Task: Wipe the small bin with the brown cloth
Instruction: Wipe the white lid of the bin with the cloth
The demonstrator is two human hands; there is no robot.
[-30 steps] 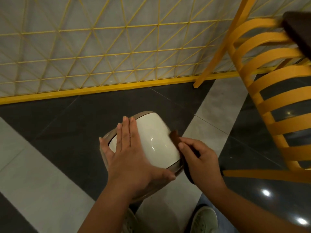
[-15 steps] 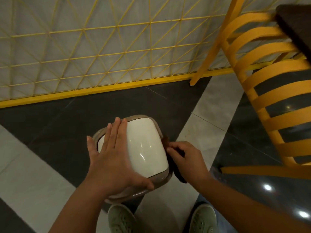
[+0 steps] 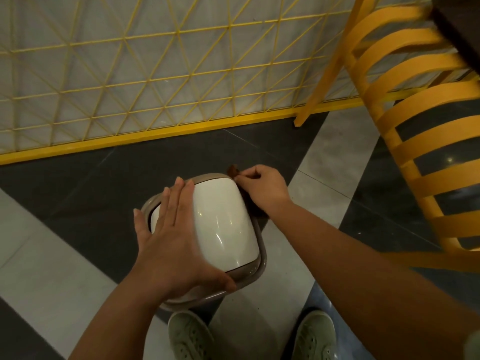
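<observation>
The small bin point(image 3: 220, 224) stands on the floor between my feet, with a glossy white domed lid inside a beige rim. My left hand point(image 3: 171, 245) lies flat on the lid's left side, fingers together, thumb hooked over the near rim. My right hand point(image 3: 262, 188) is closed on the brown cloth point(image 3: 232, 169) and presses it against the bin's far right corner. Most of the cloth is hidden under that hand; a tuft shows past the fingers and a dark fold below the wrist.
A yellow wire-grid panel point(image 3: 161, 84) with a yellow base rail runs along the floor behind the bin. A yellow slatted chair point(image 3: 420, 131) stands close on the right. My two grey-green shoes point(image 3: 189, 336) are just below the bin.
My right hand has slid the cloth from the near right side of the bin up along its right edge to the far corner. My left hand stays flat on the lid.
</observation>
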